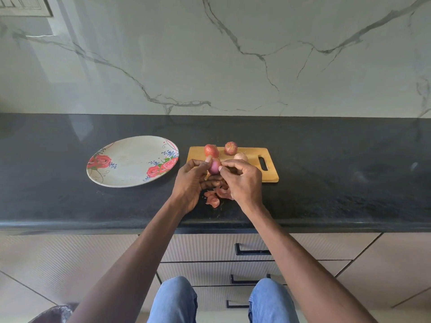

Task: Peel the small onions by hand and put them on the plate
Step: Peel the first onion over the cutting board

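One onion [214, 166] is gripped by the left hand [190, 183] (steadied for peeling) while its skin is pinched by the right hand [242, 180]; the plate [130, 180] is bare.

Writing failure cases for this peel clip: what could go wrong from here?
1. The onion is held only at the fingertips of the left hand and right hand, above the counter; a slip could send it rolling off.
2. The peels lie near the counter edge and may fall.
3. The plate is off to the left, so the transfer is a sideways carry.
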